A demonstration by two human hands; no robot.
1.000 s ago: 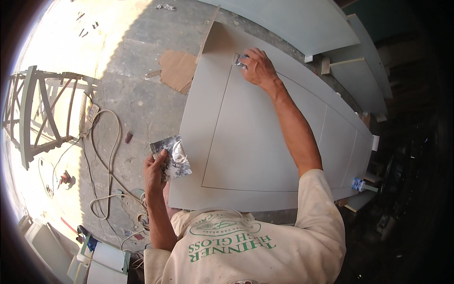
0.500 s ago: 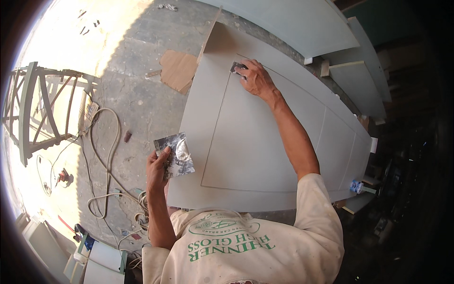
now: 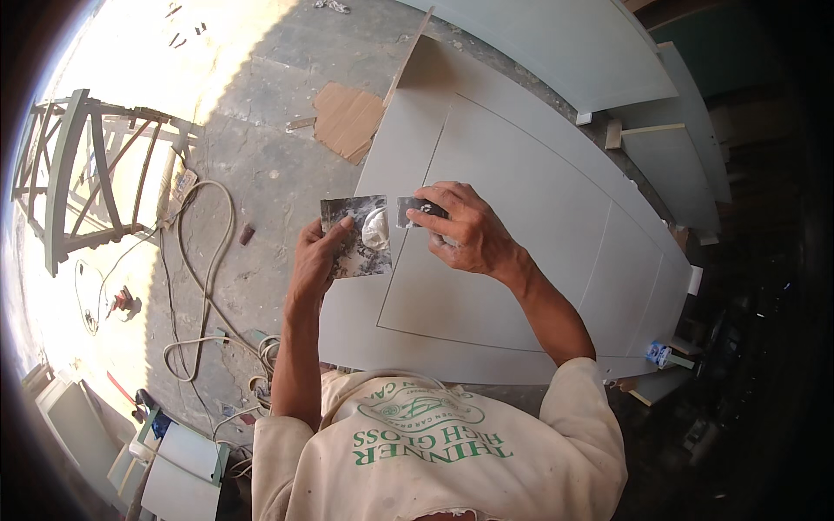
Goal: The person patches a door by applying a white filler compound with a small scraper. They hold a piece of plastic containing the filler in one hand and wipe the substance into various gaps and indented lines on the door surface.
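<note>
Your left hand (image 3: 314, 260) holds a smeared square plate (image 3: 356, 234) bearing a pale putty blob; your right hand (image 3: 465, 230) pinches a small scraper blade (image 3: 420, 209) at its edge, probably reloading. The grey door panel (image 3: 521, 217) below looks evenly smooth; unfilled spots can't be judged.

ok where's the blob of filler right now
In the head view it sits mid-frame, a pale filler blob on the dirty square plate in the left hand, beside the right hand's small scraper.
</note>
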